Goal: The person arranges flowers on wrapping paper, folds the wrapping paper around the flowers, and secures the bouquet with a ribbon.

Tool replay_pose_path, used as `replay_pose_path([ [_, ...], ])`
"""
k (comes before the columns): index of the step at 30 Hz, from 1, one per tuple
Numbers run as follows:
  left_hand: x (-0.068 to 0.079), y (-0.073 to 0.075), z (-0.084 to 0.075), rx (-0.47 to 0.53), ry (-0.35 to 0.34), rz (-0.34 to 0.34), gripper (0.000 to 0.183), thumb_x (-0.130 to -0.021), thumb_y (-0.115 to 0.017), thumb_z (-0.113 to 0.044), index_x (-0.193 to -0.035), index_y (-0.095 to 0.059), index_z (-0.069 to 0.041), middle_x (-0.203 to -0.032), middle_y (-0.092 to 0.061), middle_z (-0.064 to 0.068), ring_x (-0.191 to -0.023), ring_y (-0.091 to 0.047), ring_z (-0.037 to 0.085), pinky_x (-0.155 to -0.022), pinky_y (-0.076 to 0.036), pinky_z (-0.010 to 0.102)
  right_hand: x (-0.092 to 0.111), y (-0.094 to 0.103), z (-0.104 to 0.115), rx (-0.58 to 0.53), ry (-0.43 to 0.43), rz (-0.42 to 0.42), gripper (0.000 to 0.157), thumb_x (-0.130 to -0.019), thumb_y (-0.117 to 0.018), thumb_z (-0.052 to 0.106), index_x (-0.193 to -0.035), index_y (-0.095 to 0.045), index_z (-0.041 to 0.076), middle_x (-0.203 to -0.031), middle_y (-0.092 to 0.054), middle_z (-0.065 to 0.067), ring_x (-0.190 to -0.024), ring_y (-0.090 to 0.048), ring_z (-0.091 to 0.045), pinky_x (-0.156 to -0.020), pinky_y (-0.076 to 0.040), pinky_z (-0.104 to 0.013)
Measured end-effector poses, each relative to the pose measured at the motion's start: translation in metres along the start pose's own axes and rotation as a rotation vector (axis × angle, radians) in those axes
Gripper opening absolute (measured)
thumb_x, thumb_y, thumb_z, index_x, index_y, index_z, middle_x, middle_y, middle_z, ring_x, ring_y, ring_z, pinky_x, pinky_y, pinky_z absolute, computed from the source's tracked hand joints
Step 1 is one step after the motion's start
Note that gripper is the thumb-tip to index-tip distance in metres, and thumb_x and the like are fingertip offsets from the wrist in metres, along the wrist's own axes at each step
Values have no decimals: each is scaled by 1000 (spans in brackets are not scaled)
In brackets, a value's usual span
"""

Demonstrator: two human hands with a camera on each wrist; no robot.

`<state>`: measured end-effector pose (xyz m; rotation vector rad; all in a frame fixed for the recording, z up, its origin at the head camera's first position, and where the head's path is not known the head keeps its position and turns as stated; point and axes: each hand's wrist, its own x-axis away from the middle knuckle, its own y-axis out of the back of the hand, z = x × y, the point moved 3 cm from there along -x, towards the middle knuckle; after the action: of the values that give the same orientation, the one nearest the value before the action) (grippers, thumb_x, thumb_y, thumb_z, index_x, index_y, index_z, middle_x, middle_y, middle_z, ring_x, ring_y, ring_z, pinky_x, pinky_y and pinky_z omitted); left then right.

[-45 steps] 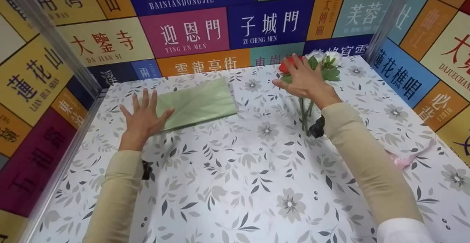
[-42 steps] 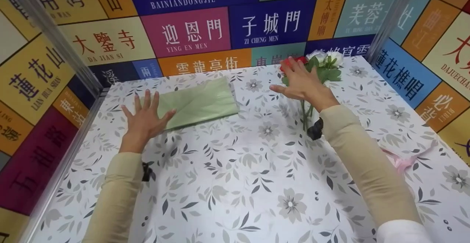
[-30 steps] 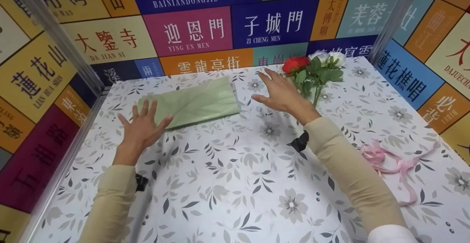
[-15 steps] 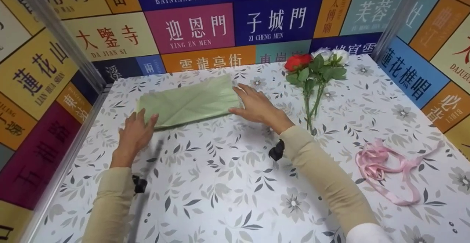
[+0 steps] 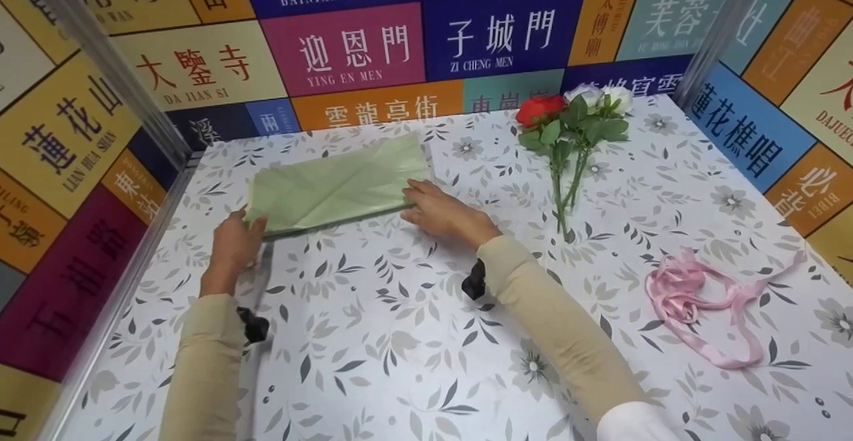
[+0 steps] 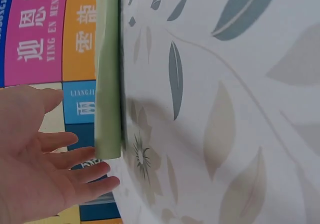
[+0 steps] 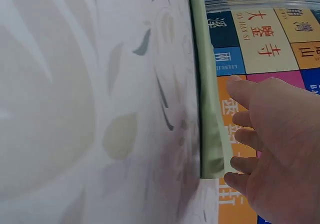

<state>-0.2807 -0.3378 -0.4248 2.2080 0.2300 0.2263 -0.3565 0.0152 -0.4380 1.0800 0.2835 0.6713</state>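
Observation:
A folded sheet of pale green wrapping paper (image 5: 333, 188) lies flat toward the back left of the table. At its left front corner is my left hand (image 5: 234, 244); in the left wrist view that hand (image 6: 45, 154) has its fingers (image 6: 92, 171) fairly straight beside the paper's end, the thumb apart. My right hand (image 5: 443, 213) is at the paper's right front corner. The right wrist view shows this hand (image 7: 280, 139) with slightly bent fingers close to the paper's edge (image 7: 212, 134) and nothing pinched. Whether fingertips touch the paper I cannot tell.
A red rose (image 5: 538, 110) and white roses (image 5: 610, 101) with green stems (image 5: 563, 208) lie at the back right. Loose pink ribbon (image 5: 686, 288) is heaped at the right. The floral-patterned table (image 5: 400, 361) meets printed walls (image 5: 346, 41) behind and at the sides.
My right hand has moved left from above the roses to the paper's right end. The left hand has drawn back slightly to the paper's left corner, its spread fingers closer together.

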Motion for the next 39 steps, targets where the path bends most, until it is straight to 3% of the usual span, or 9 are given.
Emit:
replay_pose_path([
  [5,-3,1,3,2,45,-34,61,-103,-48,-25,-144,-36,18,-146,-43,38,-139,-40,50,-118,-32,55,-2,-7,-2,2,13,30,60,-107,-43,37,-156,-32,6,-169,-15,-14,-157,-11,-32,-128,-10,-43],
  [16,-1,0,9,76,182,7,65,-98,-54,-27,-139,-40,22,-140,-48,39,-127,-52,48,-113,-41,54,-1,-7,-11,38,-16,86,59,-106,-43,39,-155,-35,6,-167,-20,-15,-156,-10,-38,-128,-9,-46],
  [20,3,-1,13,170,230,33,64,-94,-62,-26,-136,-45,19,-127,-58,32,-101,-64,35,-96,-52,44,0,-6,-14,52,-15,87,58,-107,-43,37,-155,-36,5,-167,-20,-15,-156,-8,-41,-128,-8,-48],
  [23,6,-3,14,254,276,43,61,-92,-66,-25,-135,-50,16,-120,-61,22,-86,-62,19,-85,-52,35,0,-5,-14,45,-12,81,58,-107,-43,37,-154,-36,4,-167,-19,-17,-156,-7,-41,-128,-7,-48],
  [27,6,-6,9,315,308,31,62,-93,-66,-26,-140,-48,11,-136,-56,23,-104,-61,23,-95,-49,35,1,-2,-16,12,-11,55,59,-106,-45,36,-154,-36,3,-167,-18,-17,-156,-5,-41,-128,-6,-49],
  [30,8,-9,0,324,288,7,62,-94,-64,-28,-141,-47,9,-141,-52,23,-117,-55,28,-99,-46,36,2,0,-19,-15,-7,20,57,-107,-45,33,-154,-36,2,-167,-18,-17,-156,-5,-41,-128,-6,-49],
  [35,13,-11,-16,282,146,-67,26,-93,-62,-24,-101,-57,1,-94,-56,10,-81,-54,20,-71,-46,31,4,3,-25,-42,0,-39,55,-107,-44,31,-153,-37,1,-167,-20,-18,-156,-8,-41,-128,-7,-50],
  [37,15,-14,-24,253,70,-108,20,-92,-61,-21,-91,-52,-4,-85,-53,7,-75,-51,19,-65,-43,29,6,5,-28,-54,-5,-59,56,-107,-45,31,-153,-37,1,-166,-21,-18,-156,-9,-40,-128,-8,-50],
  [39,18,-17,-32,222,-8,-140,17,-93,-60,-18,-94,-54,-2,-91,-60,11,-80,-57,21,-66,-44,26,9,7,-30,-73,-12,-77,56,-107,-46,31,-153,-36,1,-166,-22,-17,-156,-10,-39,-128,-9,-49],
])
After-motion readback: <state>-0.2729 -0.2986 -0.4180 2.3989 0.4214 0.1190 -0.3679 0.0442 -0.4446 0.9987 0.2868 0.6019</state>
